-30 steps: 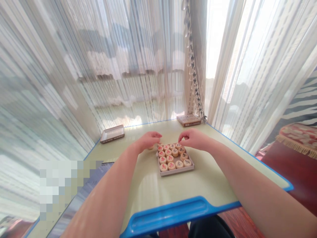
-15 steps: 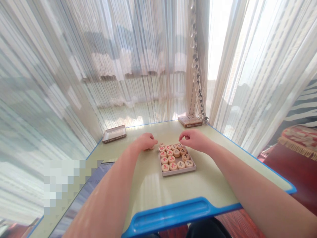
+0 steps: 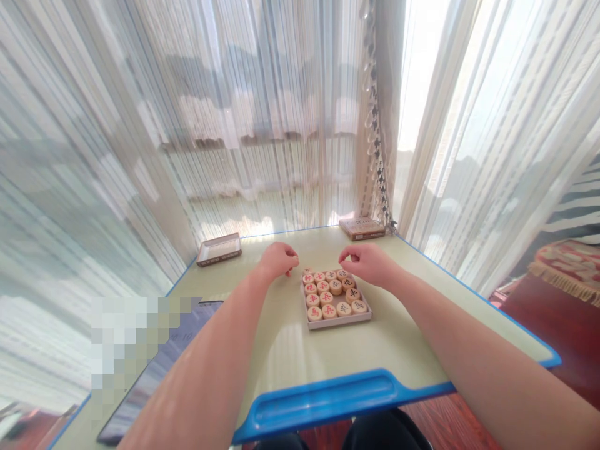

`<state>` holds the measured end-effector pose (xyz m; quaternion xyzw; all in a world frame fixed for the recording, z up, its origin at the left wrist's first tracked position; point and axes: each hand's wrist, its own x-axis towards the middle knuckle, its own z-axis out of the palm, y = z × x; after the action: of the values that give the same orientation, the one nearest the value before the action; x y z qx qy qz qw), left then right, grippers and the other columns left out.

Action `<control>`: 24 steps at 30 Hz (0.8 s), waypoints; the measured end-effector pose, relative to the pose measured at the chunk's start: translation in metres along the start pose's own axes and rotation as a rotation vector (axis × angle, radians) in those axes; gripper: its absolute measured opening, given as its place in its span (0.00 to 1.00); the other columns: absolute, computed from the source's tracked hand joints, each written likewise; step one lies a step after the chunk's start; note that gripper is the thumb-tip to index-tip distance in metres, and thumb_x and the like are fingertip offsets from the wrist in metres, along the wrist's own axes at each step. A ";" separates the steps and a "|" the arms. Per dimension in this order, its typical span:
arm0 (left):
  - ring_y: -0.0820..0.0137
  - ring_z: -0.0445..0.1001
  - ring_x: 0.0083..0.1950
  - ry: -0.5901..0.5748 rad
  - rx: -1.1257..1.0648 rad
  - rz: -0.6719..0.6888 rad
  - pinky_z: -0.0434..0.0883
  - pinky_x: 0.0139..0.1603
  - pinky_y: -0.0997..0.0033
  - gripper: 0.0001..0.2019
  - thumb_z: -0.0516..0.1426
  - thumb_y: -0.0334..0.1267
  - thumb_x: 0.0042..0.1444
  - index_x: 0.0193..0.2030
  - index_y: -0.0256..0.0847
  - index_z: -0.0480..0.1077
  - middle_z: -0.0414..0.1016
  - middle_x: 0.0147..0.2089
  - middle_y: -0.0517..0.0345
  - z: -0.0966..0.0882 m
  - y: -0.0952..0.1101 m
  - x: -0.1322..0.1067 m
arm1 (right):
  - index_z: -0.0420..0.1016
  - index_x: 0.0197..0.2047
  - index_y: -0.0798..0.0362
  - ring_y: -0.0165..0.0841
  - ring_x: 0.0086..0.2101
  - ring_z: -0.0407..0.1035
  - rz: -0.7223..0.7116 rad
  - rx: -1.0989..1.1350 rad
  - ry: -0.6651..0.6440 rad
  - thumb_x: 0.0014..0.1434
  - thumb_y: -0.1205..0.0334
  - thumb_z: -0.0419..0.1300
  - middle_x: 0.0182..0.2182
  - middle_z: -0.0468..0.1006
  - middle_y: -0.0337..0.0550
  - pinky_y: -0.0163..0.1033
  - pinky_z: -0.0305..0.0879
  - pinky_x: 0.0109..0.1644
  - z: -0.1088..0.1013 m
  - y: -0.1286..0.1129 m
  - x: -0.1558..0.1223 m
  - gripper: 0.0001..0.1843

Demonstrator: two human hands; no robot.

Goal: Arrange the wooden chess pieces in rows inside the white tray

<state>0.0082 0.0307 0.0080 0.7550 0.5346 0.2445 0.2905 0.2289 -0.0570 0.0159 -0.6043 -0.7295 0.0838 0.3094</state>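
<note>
A shallow open box (image 3: 340, 323) of round wooden Chinese chess pieces (image 3: 329, 310) lies on the table, with red characters on the left and black on the right. One gap shows among them, beside the right column. To the left of the box's far corner is my left hand (image 3: 280, 259), raised a little, fingers curled together; whatever is at its fingertips is too small to make out. My right hand (image 3: 365, 259) hovers by the far right corner with thumb and fingers pinched, their contents hidden. Another piece (image 3: 307, 271) shows at the far left edge of the box.
On the pale folding table (image 3: 281, 350) with its blue rim, an empty box lid (image 3: 219, 250) lies far left and a closed flat box (image 3: 362, 229) far right. A tablet-like dark screen (image 3: 164, 369) is under my left forearm. Sheer curtains (image 3: 262, 125) hang behind the table.
My left hand has risen slightly from the table and turned, fingers still curled. The right hand has stayed nearly in place by the far corner. The view has shifted slightly.
</note>
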 end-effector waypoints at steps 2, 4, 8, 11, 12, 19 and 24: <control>0.72 0.70 0.26 0.004 -0.210 0.024 0.69 0.28 0.71 0.11 0.58 0.38 0.43 0.33 0.35 0.71 0.71 0.28 0.55 0.003 0.006 -0.001 | 0.75 0.29 0.53 0.26 0.20 0.55 -0.013 0.013 0.019 0.47 0.62 0.54 0.15 0.61 0.33 0.32 0.50 0.25 0.000 -0.001 0.000 0.10; 0.72 0.71 0.30 -0.035 -0.417 0.067 0.71 0.31 0.70 0.15 0.61 0.41 0.42 0.36 0.34 0.71 0.73 0.33 0.53 0.005 0.014 -0.004 | 0.75 0.30 0.52 0.25 0.19 0.54 -0.038 0.029 0.047 0.48 0.60 0.54 0.15 0.59 0.32 0.32 0.50 0.25 0.000 -0.003 -0.001 0.10; 0.71 0.71 0.34 -0.215 -0.582 0.090 0.71 0.33 0.69 0.19 0.64 0.43 0.39 0.36 0.33 0.72 0.74 0.35 0.50 0.007 0.032 -0.013 | 0.74 0.36 0.52 0.25 0.19 0.52 -0.133 0.047 0.116 0.49 0.57 0.55 0.16 0.56 0.30 0.32 0.49 0.25 0.000 -0.009 -0.004 0.13; 0.70 0.72 0.33 -0.265 -0.543 0.058 0.68 0.29 0.71 0.21 0.65 0.46 0.37 0.38 0.35 0.73 0.74 0.36 0.49 0.007 0.040 -0.018 | 0.72 0.42 0.51 0.25 0.21 0.54 -0.199 0.023 0.168 0.49 0.57 0.58 0.19 0.59 0.31 0.32 0.51 0.27 0.001 -0.012 -0.006 0.16; 0.70 0.72 0.33 -0.272 -0.527 0.051 0.67 0.28 0.73 0.22 0.65 0.47 0.37 0.38 0.35 0.73 0.75 0.36 0.49 0.007 0.041 -0.019 | 0.71 0.43 0.51 0.25 0.22 0.55 -0.209 0.012 0.180 0.48 0.57 0.58 0.20 0.60 0.32 0.32 0.51 0.28 0.002 -0.013 -0.006 0.17; 0.78 0.65 0.26 -0.322 -0.583 0.061 0.59 0.23 0.76 0.19 0.65 0.45 0.38 0.36 0.35 0.74 0.72 0.31 0.55 0.012 0.042 -0.021 | 0.72 0.40 0.49 0.26 0.24 0.58 -0.234 -0.043 0.171 0.51 0.57 0.57 0.22 0.64 0.34 0.32 0.51 0.28 0.007 -0.012 -0.005 0.12; 0.82 0.56 0.20 -0.334 -0.619 0.037 0.51 0.19 0.76 0.16 0.63 0.44 0.40 0.35 0.36 0.72 0.65 0.23 0.62 0.014 0.044 -0.023 | 0.72 0.39 0.51 0.26 0.23 0.57 -0.247 -0.036 0.176 0.51 0.57 0.57 0.20 0.63 0.33 0.32 0.50 0.28 0.005 -0.012 -0.005 0.12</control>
<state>0.0399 -0.0049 0.0282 0.6703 0.3666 0.2732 0.5845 0.2161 -0.0634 0.0159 -0.5205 -0.7697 -0.0212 0.3690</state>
